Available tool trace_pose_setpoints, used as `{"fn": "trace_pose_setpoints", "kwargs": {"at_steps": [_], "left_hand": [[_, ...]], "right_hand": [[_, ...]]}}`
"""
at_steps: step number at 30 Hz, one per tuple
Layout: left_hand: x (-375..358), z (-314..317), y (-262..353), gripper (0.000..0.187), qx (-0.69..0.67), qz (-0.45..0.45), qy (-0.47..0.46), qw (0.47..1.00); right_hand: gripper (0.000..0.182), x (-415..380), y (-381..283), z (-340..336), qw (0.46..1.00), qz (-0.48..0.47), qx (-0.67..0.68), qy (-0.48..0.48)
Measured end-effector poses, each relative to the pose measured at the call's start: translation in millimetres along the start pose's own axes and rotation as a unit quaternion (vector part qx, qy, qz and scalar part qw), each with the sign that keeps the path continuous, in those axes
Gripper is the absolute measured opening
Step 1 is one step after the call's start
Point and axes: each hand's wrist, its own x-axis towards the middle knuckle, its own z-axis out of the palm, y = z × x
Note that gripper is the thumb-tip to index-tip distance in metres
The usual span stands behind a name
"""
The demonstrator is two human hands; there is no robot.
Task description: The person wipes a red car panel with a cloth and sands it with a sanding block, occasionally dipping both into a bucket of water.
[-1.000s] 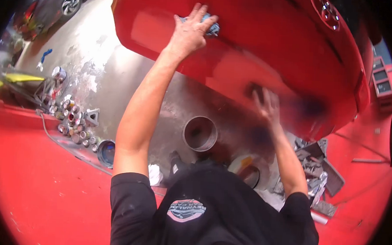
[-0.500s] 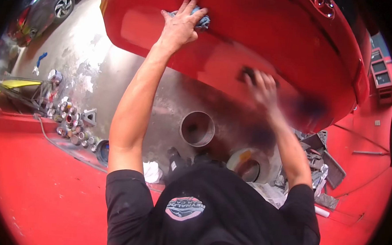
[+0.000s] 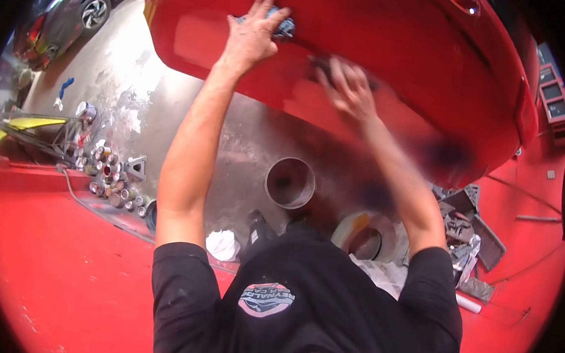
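Fingers (image 3: pixel 264 10) of the left hand (image 3: pixel 248 44) are spread fairly flat over a crumpled blue cloth, pressing it against bodywork; those of the right hand (image 3: pixel 354 97), blurred, are partly bent over a dark pad, though how tightly they grip it I cannot tell.

Biggest of all is the red car (image 3: pixel 392 29), stretching across the far side, with both hands on its lower panel. Paler patches (image 3: pixel 328 103) lie near the right hand and to the left of the cloth; they look to me like dulled finish, though some could be glare. Other stretches look glossy. I'd judge the surface partly worked, the shiny areas possibly untouched; how much is left can't be told from here.

A dark car (image 3: pixel 60 24) stands far left. An open bucket (image 3: pixel 299 199) sits on the floor (image 3: pixel 232 151) below the red panel, with paint cans (image 3: pixel 116 200) clustered to its left. Smaller are the blue cloth (image 3: pixel 286 28) and dark pad (image 3: pixel 318 68).
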Motion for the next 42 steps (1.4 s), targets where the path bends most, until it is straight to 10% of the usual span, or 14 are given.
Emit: {"fn": "trace_pose_setpoints", "kwargs": {"at_steps": [7, 13, 19, 25, 31, 37, 42], "left_hand": [[-0.1, -4.7, 4.2, 0.075, -0.002, -0.007, -0.021, 1.000], [1.6, -13.7, 6.3, 0.083, -0.021, -0.009, -0.033, 0.999], [-1.4, -5.1, -0.5, 0.077, -0.009, 0.010, -0.007, 1.000], [-0.1, 1.0, 0.1, 0.072, -0.007, 0.003, -0.001, 1.000], [-4.1, -6.3, 3.6, 0.072, -0.035, 0.015, 0.016, 0.999], [-3.8, -2.6, 3.4, 0.077, -0.022, 0.005, 0.017, 1.000], [-6.8, -9.6, 4.1, 0.082, -0.039, 0.009, -0.003, 0.999]], "right_hand": [[0.048, -161.1, 4.5, -9.6, 0.999, 0.045, 0.008, 0.014], [0.051, 13.8, 6.3, -10.6, 1.000, -0.013, -0.008, 0.000], [0.047, -160.7, 9.1, -3.7, 0.999, 0.049, -0.001, 0.023], [0.052, -16.3, 21.6, -12.2, 1.000, -0.010, -0.005, 0.009], [0.048, -163.5, 1.6, -10.1, 0.998, 0.058, 0.025, 0.021], [0.048, -19.0, 16.4, -6.5, 1.000, 0.008, 0.023, 0.015], [0.047, -110.5, 7.3, -11.8, 0.997, 0.066, 0.005, 0.043]]}}
